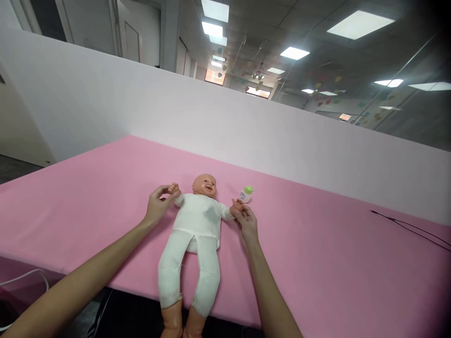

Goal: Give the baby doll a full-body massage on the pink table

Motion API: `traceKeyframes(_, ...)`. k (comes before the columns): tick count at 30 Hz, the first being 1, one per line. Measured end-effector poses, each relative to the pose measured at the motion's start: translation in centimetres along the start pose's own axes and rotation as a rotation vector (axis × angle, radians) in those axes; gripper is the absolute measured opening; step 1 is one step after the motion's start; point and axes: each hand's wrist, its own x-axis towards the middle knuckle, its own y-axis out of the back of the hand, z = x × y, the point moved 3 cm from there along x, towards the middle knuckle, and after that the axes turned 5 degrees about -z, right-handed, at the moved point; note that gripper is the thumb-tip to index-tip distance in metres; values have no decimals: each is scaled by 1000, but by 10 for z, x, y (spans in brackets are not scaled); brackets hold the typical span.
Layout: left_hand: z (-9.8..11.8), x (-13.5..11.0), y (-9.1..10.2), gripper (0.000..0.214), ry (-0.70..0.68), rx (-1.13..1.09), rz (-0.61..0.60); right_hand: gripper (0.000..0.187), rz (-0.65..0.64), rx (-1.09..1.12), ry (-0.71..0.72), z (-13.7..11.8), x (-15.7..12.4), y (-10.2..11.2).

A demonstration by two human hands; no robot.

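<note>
Head-camera view under bright, cool light from rectangular ceiling panels [360,24], which glare white and leave a small sheen on the doll's head [204,184]. Shadows under my left hand [158,205] and right hand [247,224] stay faint on the pink sheet [317,267]. Wide-angle distortion tilts the white partition [211,108]; the corners darken and soften, the top right most.

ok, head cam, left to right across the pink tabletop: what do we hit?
left hand, baby doll, right hand, black cable
</note>
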Motion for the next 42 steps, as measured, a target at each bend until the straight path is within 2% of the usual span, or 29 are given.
traceKeyframes(3,8,-12,-14,17,-265,216,-327,32,-332,-269,93,-5,-12,-22)
traceKeyframes(5,10,-20,-21,16,-449,318,-516,28,-509,-413,117,-4,-20,-32)
traceKeyframes(7,10,-24,-23,17,-553,375,-585,27,-578,-471,118,-3,-24,-35)
traceKeyframes(10,11,-24,-24,16,-537,380,-581,29,-543,-437,82,-2,-23,-33)
traceKeyframes(13,10,-18,-21,16,-334,270,-448,34,-342,-307,21,1,-14,-22)
traceKeyframes(16,4,-7,-11,20,-73,62,-136,40,7,-83,-25,8,0,0)
traceKeyframes(19,-10,3,6,31,174,-110,152,40,302,133,-149,23,10,28)
traceKeyframes(21,-20,9,19,37,307,-145,279,39,410,188,-244,33,14,45)
traceKeyframes(23,-27,15,34,42,373,-59,361,40,448,130,-287,37,16,61)
traceKeyframes(25,-28,21,48,42,376,198,369,45,462,-61,-269,36,17,76)
traceKeyframes(28,-29,29,62,31,347,669,266,50,495,-475,-209,32,16,94)
traceKeyframes(30,-32,31,66,34,329,855,211,48,475,-656,-214,32,16,102)
traceKeyframes(33,-39,32,69,41,303,1005,179,46,423,-750,-254,35,16,107)
traceKeyframes(37,-45,31,71,41,234,1149,186,42,382,-819,-253,33,14,103)
traceKeyframes(40,-44,29,73,45,213,1148,214,47,392,-896,-232,25,10,98)
traceKeyframes(42,-33,27,67,50,157,1099,256,50,443,-952,-189,16,8,96)
